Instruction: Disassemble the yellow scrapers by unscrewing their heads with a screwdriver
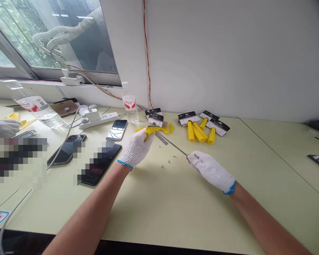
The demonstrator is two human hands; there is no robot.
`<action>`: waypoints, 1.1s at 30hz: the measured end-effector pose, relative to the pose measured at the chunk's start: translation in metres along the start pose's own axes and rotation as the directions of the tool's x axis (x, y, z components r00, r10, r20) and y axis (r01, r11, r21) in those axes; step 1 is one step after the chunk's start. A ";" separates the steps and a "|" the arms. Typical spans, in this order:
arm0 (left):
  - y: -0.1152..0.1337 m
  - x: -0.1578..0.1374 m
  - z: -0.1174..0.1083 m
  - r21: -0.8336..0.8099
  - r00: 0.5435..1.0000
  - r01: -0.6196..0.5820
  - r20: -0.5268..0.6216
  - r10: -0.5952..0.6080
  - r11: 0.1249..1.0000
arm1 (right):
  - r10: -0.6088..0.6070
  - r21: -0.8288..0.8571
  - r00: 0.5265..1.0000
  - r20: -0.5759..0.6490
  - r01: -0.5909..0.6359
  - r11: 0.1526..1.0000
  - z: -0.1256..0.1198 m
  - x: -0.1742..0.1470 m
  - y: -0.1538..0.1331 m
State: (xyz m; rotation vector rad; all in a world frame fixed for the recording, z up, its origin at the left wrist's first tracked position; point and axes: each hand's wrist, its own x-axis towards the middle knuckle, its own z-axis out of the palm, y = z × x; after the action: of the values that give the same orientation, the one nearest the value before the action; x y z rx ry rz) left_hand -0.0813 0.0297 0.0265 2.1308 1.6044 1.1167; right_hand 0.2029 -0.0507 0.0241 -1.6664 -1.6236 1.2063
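Note:
My left hand (pixel 137 148), in a white knit glove with a blue cuff, is closed around a yellow plastic tool head (pixel 150 131), which looks like part of a scraper. My gloved right hand (pixel 211 168) grips a screwdriver (pixel 177 147); its long thin shaft points at the yellow piece. Whether the tip touches it I cannot tell. A flat metal blade (pixel 162 139) with holes shows just below the shaft near the yellow piece. Several small screws (pixel 168 161) lie loose on the table between my hands. More yellow pieces (pixel 171 128) lie behind my left hand.
Yellow tubes (pixel 198 132) with black-and-white cards (pixel 188 117) lie at the back. Phones (pixel 117 130), a power strip (pixel 101 119) and water bottles (pixel 130 106) stand or lie left. A white cable (pixel 66 140) crosses the table. Another person's gloved hand (pixel 2 128) is far left.

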 end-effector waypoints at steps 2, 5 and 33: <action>0.001 0.000 0.000 -0.004 1.000 0.000 0.003 0.000 1.000 | -0.068 -0.209 0.967 -0.245 0.016 0.978 0.006 0.000 -0.004; 0.003 -0.001 0.000 -0.012 1.000 0.013 0.007 -0.013 1.000 | -0.042 -0.353 0.976 -0.212 -0.037 0.935 0.007 -0.003 -0.008; -0.001 0.000 0.000 -0.006 0.999 -0.026 0.042 0.026 1.000 | 0.165 0.291 0.924 0.346 -0.272 0.917 -0.011 -0.003 0.004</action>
State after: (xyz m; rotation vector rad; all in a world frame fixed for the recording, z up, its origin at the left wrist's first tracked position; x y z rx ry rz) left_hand -0.0814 0.0304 0.0260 2.1627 1.5580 1.0750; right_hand 0.2143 -0.0518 0.0263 -1.5229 -1.3217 1.8321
